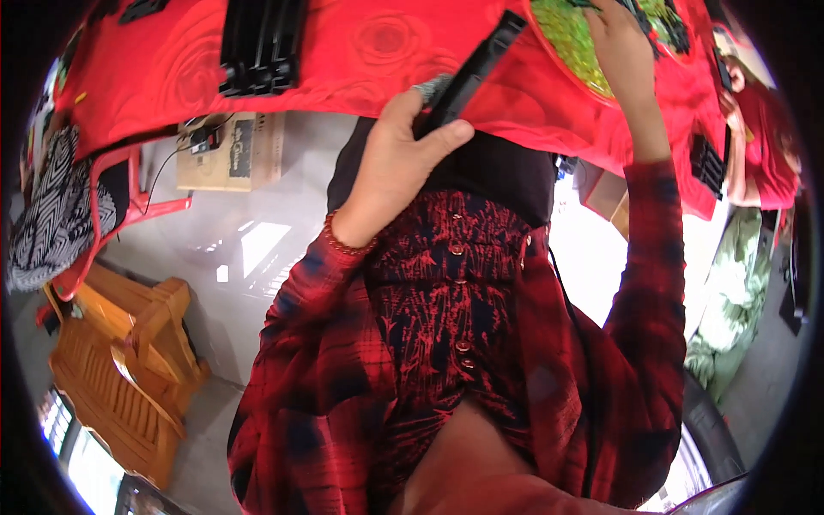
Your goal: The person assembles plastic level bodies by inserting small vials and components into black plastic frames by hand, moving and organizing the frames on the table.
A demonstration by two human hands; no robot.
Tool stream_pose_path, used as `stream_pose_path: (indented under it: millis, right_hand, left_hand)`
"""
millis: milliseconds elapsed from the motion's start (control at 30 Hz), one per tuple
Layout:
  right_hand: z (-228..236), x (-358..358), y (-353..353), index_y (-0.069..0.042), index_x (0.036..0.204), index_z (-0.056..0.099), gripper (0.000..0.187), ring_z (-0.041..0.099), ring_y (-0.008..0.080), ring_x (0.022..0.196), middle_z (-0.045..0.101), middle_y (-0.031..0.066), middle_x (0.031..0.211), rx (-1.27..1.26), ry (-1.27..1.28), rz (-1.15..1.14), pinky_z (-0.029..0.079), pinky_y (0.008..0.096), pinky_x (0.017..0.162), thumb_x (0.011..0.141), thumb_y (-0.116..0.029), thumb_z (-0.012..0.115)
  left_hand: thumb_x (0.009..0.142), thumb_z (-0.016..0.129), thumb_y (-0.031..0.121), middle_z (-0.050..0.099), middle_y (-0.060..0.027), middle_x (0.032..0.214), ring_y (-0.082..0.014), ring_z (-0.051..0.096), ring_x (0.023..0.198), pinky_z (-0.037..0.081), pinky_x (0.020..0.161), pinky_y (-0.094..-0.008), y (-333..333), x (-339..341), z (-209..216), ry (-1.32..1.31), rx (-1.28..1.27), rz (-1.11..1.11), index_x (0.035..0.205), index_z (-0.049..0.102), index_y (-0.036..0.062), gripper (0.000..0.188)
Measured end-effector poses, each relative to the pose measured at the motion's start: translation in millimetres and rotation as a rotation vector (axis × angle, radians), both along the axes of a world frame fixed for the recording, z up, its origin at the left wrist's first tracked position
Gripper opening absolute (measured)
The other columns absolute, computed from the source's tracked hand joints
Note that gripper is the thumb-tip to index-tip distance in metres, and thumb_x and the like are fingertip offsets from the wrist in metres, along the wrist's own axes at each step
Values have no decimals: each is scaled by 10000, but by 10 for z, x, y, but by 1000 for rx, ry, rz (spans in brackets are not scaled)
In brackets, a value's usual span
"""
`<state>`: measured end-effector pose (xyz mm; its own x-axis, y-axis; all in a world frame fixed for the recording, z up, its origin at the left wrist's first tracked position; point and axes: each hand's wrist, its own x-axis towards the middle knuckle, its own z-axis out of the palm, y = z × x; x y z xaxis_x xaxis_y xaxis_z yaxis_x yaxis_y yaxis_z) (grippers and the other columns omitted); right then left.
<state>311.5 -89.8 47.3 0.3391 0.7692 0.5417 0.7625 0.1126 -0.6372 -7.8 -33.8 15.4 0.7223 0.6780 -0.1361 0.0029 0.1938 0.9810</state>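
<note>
My left hand [403, 159] is closed around a long, narrow black plastic piece [479, 73], tilted up to the right over the table's near edge. A small grey-green patterned thing [435, 87] shows beside that piece, by my fingers; its kind is unclear. At the upper right, my right hand [620, 43] reaches over a round tray [577, 79] of small yellow-green pieces. Its fingertips are drawn together at the picture's upper edge, near something dark green [582, 3], and what they hold is partly cut off. More dark pieces [674, 34] lie in the tray to the right.
A red rose-patterned cloth [378, 43] covers the table. Several long black plastic pieces [260, 47] lie together at the left, and more black pieces [708, 163] are at the right edge. A person in red [764, 137] is at the far right. A cardboard box [227, 154] stands below.
</note>
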Motion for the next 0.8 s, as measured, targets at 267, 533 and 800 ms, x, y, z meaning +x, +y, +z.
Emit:
stream_pose_path:
  millis: [267,533,800]
  right_hand:
    - [240,-1268,-299,30,1298,553,394,653,171,765,640,98,888,-226,382,-123,518,291,656,1010,-233,606]
    - [185,-1573,-254,101,1371,430,488,612,125,800,641,94,953,-166,696,-143,490,248,714,999,-161,604]
    - [167,-1637,-334,39,1305,533,362,567,86,814,634,51,965,-133,667,-77,468,233,736,999,-144,598]
  left_hand:
    - [830,797,169,503,-83,1011,-202,496,988,409,919,-307,-38,-31,71,113,174,-48,1291,577,-16,543]
    - [1025,586,294,644,-79,1170,-131,566,1022,450,930,-262,-148,-37,177,-155,-348,-200,1399,513,31,462]
    - [1089,347,420,668,-115,1008,-199,648,849,540,827,-322,-162,-33,195,-173,-782,-167,1288,555,11,500]
